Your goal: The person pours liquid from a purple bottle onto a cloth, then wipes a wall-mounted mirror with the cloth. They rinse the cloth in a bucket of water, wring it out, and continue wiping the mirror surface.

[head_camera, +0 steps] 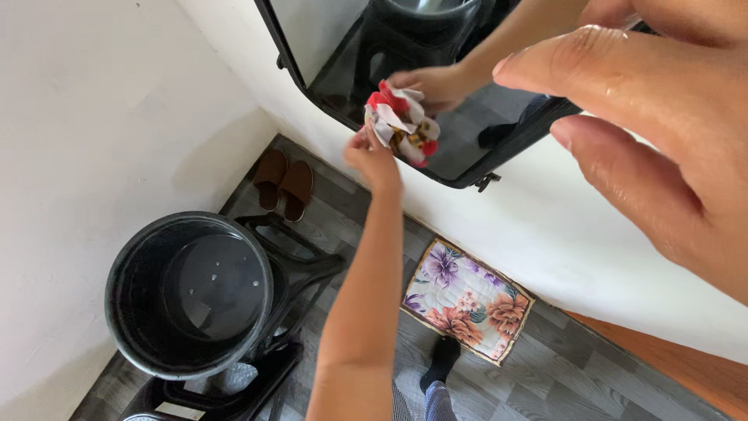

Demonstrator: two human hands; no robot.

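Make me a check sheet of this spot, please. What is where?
Surface: mirror, black frame, on the white wall; cloth pressed on its glass.
Job's things: cloth, crumpled, red, white and brown.
Clutter: black bucket on a black stool; brown slippers; flowery mat.
Hands: left hand grips the cloth; right hand open near the camera, holding nothing.
Cables: nothing seen.
Surroundings: grey plank floor; a foot in a dark sock.
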